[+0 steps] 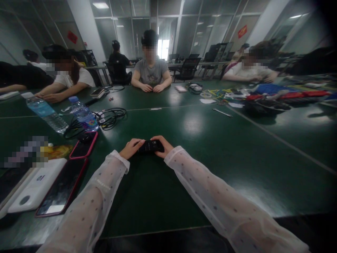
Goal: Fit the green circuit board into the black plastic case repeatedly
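Between my two hands is a black phone [149, 146], held sideways just over the green table [158, 189]. A few pale marks show on its dark screen. My left hand [130, 149] grips its left end, thumb along the upper edge. Around its right end is my right hand [165, 147], fingers behind and thumb at the near side. The undersides of the fingers are hidden. Nearest my left forearm lie a phone with a red edge [64, 186] and a pink-cased phone [84, 144] with a black object on top.
Two water bottles [83, 114] [47, 112] stand tilted in view at left, beside coiled black cables [112, 117]. A white power bank [37, 186] lies near left. A wrench [222, 112] and a colourful pile of cables and cloth [276, 96] are at right. Several people [151, 68] sit around.
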The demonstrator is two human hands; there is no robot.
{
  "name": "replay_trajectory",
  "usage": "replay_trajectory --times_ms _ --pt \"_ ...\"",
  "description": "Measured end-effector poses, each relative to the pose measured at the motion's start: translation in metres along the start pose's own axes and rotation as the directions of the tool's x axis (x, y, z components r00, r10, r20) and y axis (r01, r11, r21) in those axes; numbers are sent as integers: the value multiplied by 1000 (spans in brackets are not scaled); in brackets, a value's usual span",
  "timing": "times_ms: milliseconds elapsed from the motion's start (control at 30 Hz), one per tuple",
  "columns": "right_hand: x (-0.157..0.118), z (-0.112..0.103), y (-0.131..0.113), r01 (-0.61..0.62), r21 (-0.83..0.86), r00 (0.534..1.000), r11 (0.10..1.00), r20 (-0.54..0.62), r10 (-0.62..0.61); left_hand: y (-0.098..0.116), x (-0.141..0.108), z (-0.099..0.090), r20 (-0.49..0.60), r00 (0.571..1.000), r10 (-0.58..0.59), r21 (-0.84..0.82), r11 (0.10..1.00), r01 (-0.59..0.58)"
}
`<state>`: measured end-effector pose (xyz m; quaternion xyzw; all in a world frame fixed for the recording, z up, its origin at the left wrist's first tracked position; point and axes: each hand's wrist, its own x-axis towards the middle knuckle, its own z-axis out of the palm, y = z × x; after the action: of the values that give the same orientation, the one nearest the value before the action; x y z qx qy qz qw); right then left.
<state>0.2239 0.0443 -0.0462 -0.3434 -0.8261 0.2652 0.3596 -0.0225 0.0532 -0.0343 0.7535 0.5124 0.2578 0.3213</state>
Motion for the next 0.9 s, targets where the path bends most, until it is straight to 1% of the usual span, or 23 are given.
replay_trajectory --times_ms 100,200,300,400,533,667,733,900 --pt "-1 -3 -4 -26 60 1000 998 10 26 -3 1 1 -7 1000 -21 -28 999 21" --pt "-2 -6 -8 -89 106 996 990 29 86 -2 1 2 -19 999 -41 -51 998 40" --pt "-2 -6 -9 -115 102 993 988 40 112 0 1 3 -31 998 -53 -54 997 51" --pt "-1 -4 -9 -104 89 994 991 28 102 1 1 3 -35 999 -40 -46 998 39" --pt "0 -3 -10 -119 137 993 983 8 119 0 1 2 -14 1000 -21 -29 999 20" --pt "0 -4 -9 -185 211 983 960 18 185 2 0 0 1 1000 -8 -21 1000 8" --pt "0 -4 -7 -211 246 977 946 28 211 4 0 0 21 1000 -2 -19 1000 2" --pt "2 -4 4 -219 329 975 918 30 222 10 -1 -1 65 997 30 -12 1000 -29"
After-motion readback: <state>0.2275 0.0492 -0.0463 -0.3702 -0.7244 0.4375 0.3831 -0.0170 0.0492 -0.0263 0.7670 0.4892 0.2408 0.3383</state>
